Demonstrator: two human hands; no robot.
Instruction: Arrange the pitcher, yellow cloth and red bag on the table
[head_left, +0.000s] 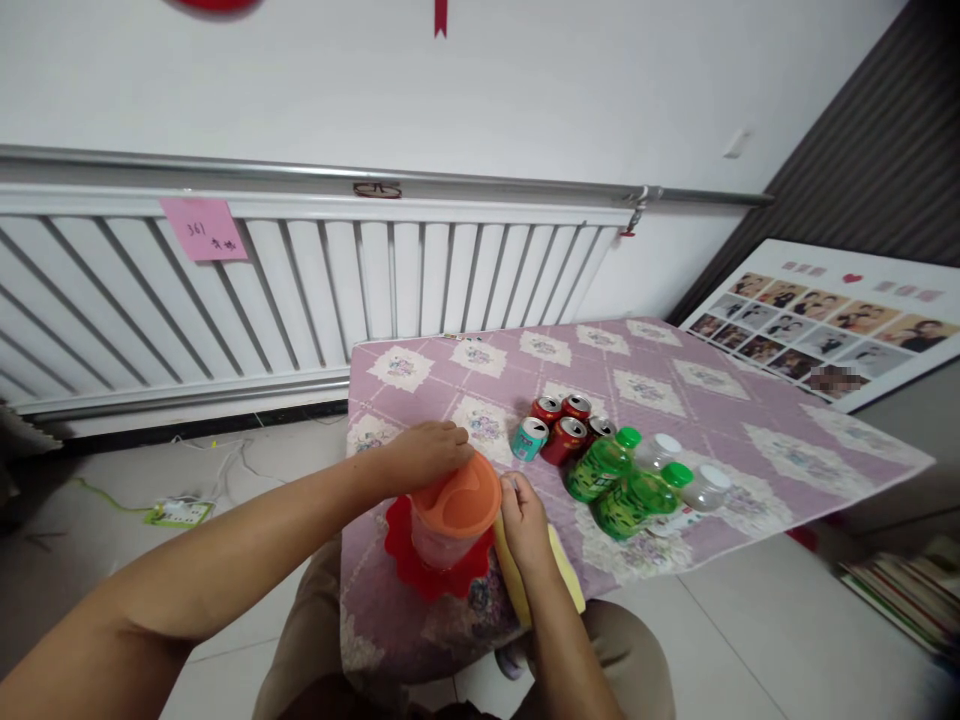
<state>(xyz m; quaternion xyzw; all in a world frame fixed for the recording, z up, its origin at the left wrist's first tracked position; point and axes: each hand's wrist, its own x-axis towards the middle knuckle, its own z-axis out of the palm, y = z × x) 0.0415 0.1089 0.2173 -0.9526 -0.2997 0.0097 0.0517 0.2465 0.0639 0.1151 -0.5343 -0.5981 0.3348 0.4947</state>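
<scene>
A clear plastic pitcher (439, 545) with an orange lid (469, 505) stands on a red scalloped tray (401, 575) near the table's front left. My left hand (431, 455) reaches over the lid from the left, its fingers curled on the far rim. At the pitcher's right side, my right hand (525, 520) is closed with the thumb by the lid's edge; what lies under its fingers is mostly hidden. Beneath my right wrist lies a yellow cloth (566, 570), partly covered by the forearm.
Several red cans (565, 440) and a teal can (529, 438) are grouped beyond my right hand. Green-capped bottles (634, 500) and clear white-capped jars (709, 487) stand further right on the flowered tablecloth (660, 390). A white radiator (300, 290) lines the wall behind.
</scene>
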